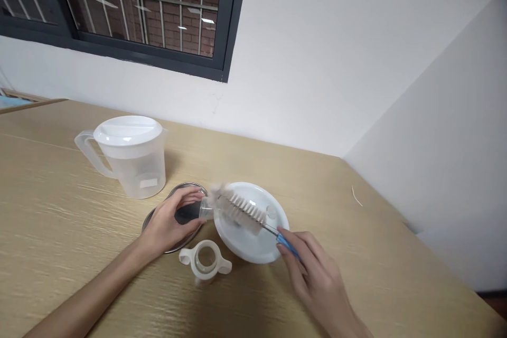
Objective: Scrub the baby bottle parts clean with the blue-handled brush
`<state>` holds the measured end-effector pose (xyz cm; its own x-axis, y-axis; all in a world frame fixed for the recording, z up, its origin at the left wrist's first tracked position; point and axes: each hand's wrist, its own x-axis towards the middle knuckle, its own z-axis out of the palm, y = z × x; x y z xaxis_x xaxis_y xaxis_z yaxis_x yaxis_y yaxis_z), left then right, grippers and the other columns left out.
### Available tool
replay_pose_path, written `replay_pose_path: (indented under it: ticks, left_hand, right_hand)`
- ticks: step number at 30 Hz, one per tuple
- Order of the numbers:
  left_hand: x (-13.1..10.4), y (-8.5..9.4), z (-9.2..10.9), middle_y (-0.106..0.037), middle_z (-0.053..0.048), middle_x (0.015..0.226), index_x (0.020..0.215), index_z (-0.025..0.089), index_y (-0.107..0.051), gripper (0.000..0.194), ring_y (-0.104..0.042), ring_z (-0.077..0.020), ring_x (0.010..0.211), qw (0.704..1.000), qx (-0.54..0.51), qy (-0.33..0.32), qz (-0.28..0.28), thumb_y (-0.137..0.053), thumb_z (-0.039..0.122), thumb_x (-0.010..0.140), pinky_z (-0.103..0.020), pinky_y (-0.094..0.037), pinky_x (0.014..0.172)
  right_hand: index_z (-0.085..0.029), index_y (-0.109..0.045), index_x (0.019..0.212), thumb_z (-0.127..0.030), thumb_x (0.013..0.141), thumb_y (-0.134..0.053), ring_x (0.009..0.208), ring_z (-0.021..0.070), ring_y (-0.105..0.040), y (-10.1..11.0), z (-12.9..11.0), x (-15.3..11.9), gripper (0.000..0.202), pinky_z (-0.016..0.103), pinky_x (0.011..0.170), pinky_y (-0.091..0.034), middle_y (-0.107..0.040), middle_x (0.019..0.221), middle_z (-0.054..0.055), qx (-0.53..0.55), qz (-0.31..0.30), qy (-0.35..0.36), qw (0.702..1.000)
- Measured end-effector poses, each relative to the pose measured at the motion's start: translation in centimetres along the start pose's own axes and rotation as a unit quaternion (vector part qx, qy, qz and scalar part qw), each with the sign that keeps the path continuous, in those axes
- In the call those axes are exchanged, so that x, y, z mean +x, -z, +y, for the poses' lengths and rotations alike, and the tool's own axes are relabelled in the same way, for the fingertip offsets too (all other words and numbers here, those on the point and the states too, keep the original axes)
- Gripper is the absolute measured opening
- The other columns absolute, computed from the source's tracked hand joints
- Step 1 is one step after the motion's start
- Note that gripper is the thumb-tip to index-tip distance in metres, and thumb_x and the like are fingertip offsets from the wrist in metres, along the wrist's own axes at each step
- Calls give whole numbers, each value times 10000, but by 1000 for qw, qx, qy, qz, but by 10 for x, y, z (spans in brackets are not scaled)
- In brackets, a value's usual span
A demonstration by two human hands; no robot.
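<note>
My left hand grips a small clear plastic cap or cup between thumb and fingers, above a round metal tray. In my right hand is the blue handle of a bottle brush. Its white bristles slant over a white bowl, and the blurred tip is right by the clear piece; whether it is inside cannot be made out. Close below my left hand stands a small baby bottle with a white two-handled ring, its mouth uncovered.
A clear plastic pitcher with a white lid stands at the back left of the wooden table. A thin whitish strip lies toward the right edge. Behind the table are a white wall and a barred window.
</note>
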<state>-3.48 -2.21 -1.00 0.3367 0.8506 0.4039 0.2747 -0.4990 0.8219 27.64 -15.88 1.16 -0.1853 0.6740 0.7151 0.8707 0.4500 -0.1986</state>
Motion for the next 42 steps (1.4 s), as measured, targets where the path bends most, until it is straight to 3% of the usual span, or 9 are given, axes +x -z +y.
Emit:
replay_pose_path:
  ticks: [6, 12, 16, 24, 30, 35, 38, 42]
  left_hand:
    - [1, 3, 4, -710, -71, 1312, 1331, 282, -581, 560, -719, -256, 1168, 1000, -9, -11, 7, -811, 338, 823, -475, -568, 1073]
    - [3, 6, 13, -734, -61, 1272, 1227, 271, -688, 415, -677, -277, 1203, 993, 105, -44, 18, -796, 348, 834, -470, -538, 1072]
    - [3, 8, 16, -757, -55, 1190, 1167, 269, -725, 429, -697, -279, 1117, 992, 115, -44, 14, -843, 394, 774, -446, -557, 1010]
    - [3, 9, 19, -737, -30, 889, 1086, 234, -768, 443, -709, -233, 835, 995, 98, -1, 14, -866, 454, 715, -385, -563, 823]
    - [3, 9, 23, -679, -6, 807, 1038, 214, -776, 412, -677, -204, 767, 994, 106, 16, 21, -854, 441, 703, -346, -524, 785]
    - [2, 7, 23, -640, 11, 749, 935, 211, -765, 342, -618, -190, 703, 992, 100, 75, 10, -842, 419, 674, -330, -486, 723]
    - [4, 7, 23, -664, 2, 769, 999, 216, -746, 352, -629, -202, 742, 994, 52, 98, 6, -803, 432, 727, -340, -495, 759]
    - [6, 9, 28, -750, -52, 909, 1200, 212, -664, 499, -683, -235, 853, 981, -117, 153, -15, -708, 564, 849, -341, -531, 766]
  right_hand:
    - [-195, -641, 1221, -191, 996, -585, 811, 155, -677, 5, 17, -2, 232, 228, 619, -546, -671, 983, 78, -53, 47, -47, 996]
    - [-183, -597, 1320, -99, 976, -571, 800, 141, -662, 1, 5, -4, 355, 219, 615, -539, -653, 989, 81, 15, 5, 6, 1000]
    - [-186, -619, 1274, -137, 986, -580, 809, 147, -664, 0, 9, -3, 295, 224, 615, -538, -659, 994, 81, -21, 8, -21, 1000]
    - [-176, -643, 1231, -138, 981, -594, 843, 157, -655, 8, 14, -5, 257, 231, 604, -520, -662, 1009, 85, -29, 50, -33, 998]
    - [-149, -627, 1262, -73, 958, -595, 881, 158, -654, 7, 8, -5, 314, 230, 630, -526, -669, 1039, 101, -11, 49, -2, 999]
    - [-143, -622, 1267, -73, 959, -596, 889, 160, -659, 8, 5, -2, 317, 239, 680, -547, -664, 1039, 105, -14, 47, 4, 999]
    - [-138, -619, 1272, -77, 967, -588, 857, 146, -655, 9, 3, -2, 313, 223, 662, -545, -653, 1011, 98, -12, 46, 1, 999]
    - [-138, -622, 1270, -75, 962, -592, 841, 145, -651, 7, 3, -4, 315, 225, 660, -548, -651, 1001, 97, -12, 44, -5, 999]
